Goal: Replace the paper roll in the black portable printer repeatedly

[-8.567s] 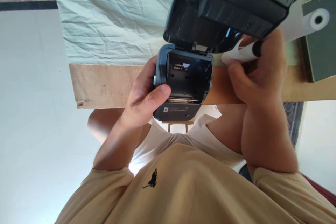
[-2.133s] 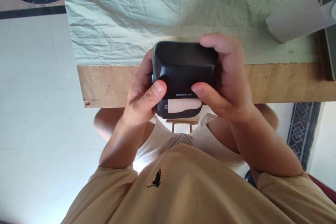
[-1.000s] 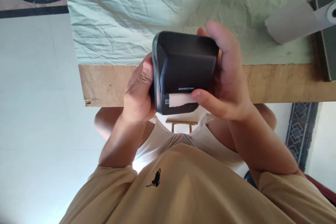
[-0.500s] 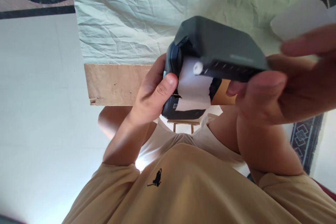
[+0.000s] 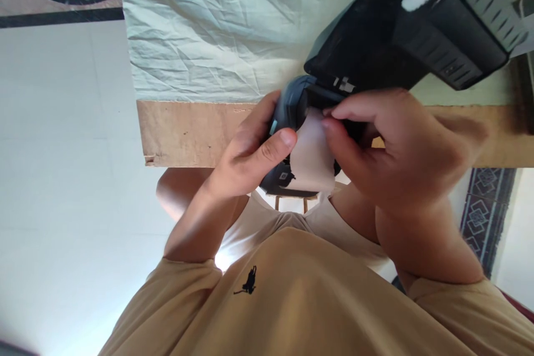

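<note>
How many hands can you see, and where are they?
2. The left hand grips the side of the open black printer; the right hand is at the upper edge of the white paper. The left is partly hidden.

The right hand (image 5: 411, 150) hides part of the printer's base (image 5: 291, 98).

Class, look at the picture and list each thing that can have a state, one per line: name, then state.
Printer lid: swung open
Printer body: held, its inside partly hidden
Paper: curved, lying over the body's front
Left hand: gripping the body
Right hand: fingertips at the paper's upper edge; firmness of hold unclear
Cloth: wrinkled
Wooden board: chipped at one corner
</note>
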`<state>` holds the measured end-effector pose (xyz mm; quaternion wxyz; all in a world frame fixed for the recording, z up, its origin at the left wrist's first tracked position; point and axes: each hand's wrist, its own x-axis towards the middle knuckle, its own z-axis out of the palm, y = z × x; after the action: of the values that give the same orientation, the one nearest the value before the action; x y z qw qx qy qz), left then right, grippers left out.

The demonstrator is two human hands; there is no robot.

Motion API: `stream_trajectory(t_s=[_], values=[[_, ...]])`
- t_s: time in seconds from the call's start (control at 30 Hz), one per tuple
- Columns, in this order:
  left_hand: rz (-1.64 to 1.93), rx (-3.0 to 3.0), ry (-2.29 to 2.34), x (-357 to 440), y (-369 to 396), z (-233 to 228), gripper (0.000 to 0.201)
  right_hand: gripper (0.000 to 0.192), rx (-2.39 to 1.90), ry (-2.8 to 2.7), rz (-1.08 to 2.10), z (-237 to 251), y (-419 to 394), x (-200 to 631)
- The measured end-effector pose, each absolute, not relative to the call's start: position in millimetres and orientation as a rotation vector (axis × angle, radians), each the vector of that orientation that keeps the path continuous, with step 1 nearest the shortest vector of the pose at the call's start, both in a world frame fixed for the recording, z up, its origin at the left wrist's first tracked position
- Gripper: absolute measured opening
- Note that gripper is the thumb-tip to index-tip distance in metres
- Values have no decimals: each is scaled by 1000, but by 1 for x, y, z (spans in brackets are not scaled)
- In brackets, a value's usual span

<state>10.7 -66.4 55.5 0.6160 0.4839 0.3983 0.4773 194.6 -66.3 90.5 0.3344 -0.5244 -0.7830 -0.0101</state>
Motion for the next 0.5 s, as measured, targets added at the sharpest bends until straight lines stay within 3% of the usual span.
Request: stream_trajectory(t_s=[0.2,0.5], values=[[1069,1115,921,10,-67,59,60,7,-1345,-2177,266,101,-72,197],[1040,1066,905,2,-62,56,56,17,-1260,-2253,261,101,-69,200]])
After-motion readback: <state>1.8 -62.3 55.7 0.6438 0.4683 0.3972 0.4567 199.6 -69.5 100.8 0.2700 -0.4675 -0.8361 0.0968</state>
